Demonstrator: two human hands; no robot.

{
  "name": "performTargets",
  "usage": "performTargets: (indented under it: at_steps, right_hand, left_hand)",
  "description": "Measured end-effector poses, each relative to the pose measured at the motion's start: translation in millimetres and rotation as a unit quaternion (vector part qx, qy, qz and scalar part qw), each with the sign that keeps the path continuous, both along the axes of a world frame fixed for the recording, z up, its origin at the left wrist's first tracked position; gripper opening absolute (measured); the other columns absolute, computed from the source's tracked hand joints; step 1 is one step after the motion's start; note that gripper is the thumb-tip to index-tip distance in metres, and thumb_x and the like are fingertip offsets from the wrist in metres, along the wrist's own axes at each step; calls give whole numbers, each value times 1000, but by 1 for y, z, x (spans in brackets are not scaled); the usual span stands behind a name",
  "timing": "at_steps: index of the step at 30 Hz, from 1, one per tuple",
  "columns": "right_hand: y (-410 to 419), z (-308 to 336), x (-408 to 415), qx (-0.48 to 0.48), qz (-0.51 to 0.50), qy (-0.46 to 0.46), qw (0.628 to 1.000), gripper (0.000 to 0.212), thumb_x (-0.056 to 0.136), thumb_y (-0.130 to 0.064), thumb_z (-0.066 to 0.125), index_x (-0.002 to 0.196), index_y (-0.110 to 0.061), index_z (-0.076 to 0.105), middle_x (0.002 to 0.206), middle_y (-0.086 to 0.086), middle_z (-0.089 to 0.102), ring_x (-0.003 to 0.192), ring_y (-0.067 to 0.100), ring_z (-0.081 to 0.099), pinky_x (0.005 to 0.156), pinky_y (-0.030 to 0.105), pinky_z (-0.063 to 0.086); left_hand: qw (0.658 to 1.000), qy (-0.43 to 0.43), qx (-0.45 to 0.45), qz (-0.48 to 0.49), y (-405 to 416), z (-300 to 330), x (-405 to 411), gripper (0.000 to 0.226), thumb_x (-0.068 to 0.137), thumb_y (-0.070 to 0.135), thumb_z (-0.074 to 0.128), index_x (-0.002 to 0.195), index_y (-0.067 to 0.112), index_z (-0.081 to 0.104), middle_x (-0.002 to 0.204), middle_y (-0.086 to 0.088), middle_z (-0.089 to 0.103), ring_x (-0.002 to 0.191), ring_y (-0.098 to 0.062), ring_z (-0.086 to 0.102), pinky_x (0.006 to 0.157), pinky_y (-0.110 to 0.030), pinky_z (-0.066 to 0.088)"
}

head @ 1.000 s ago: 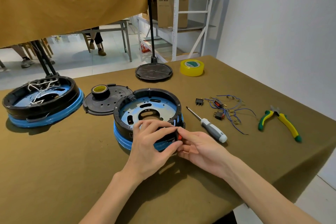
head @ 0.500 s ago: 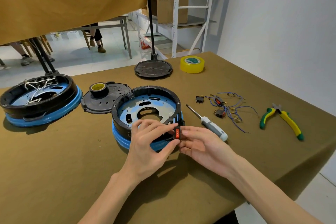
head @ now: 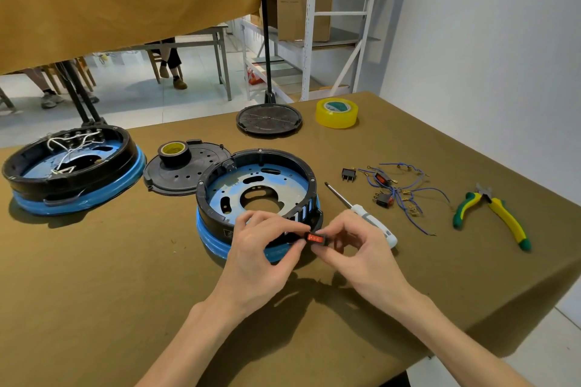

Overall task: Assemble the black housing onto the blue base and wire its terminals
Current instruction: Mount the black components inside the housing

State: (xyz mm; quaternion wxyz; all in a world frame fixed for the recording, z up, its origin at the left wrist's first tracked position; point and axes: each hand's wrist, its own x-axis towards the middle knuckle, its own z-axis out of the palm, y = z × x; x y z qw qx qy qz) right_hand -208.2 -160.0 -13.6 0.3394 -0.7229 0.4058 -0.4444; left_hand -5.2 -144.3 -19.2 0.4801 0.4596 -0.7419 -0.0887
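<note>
Two bare hands meet at the near rim of the black housing [head: 256, 185], which sits on the blue base [head: 209, 234] at the centre of the olive-covered table [head: 94, 292]. The left hand [head: 262, 256] curls its fingers over the housing's near wall, thumb against a small red rocker switch [head: 316, 238]; the right hand [head: 356, 253] pinches that switch between thumb and forefinger just outside the rim. Half a second earlier the switch stood upright between the fingertips; it now lies on its side, red face up, and the right hand has lifted off the cloth. One white-handled screwdriver [head: 361, 214] lies just right of the hands. Farther right rest one pair of yellow-and-green pliers [head: 493, 214], a tangle of blue wires [head: 408, 192] and three more switches, one [head: 349, 173] apart from the wires. One second housing-and-base unit [head: 72, 173] holding white wires sits at far left. Two black discs lie beyond: a lid [head: 188, 173] carrying one roll of black tape [head: 174, 152], and a stand foot [head: 268, 119]. One yellow tape roll [head: 336, 112] is farthest.
</note>
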Motion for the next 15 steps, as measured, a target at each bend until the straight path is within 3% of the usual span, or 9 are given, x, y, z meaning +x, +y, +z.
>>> performTargets:
  at_steps: [6,9,15]
  right_hand:
    - [6,2,1,54,46,-6,997,25,84,-39,79,108,-36,70,99,-10,73,92,16,70,81,28,60]
    - [6,5,1,69,58,-29,996,27,81,-38,80,107,-38,73,100,-8,74,92,16,72,81,25,59]
    - [6,4,3,-14,54,25,998,33,84,-28,84,113,-29,71,98,-14,72,87,16,72,74,26,61]
  left_hand:
    - [1000,-3,-14,-6,0,-2,3,20,93,27,66,110,31,75,103,18,73,107,-1,57,100,-29,35]
    - [1000,18,-9,-15,1,1,3,19,94,32,62,109,36,73,104,21,72,108,-2,58,100,-32,36]
    - [998,56,20,-16,7,7,-2,17,89,42,66,101,38,78,99,25,73,108,-8,63,110,-30,28]
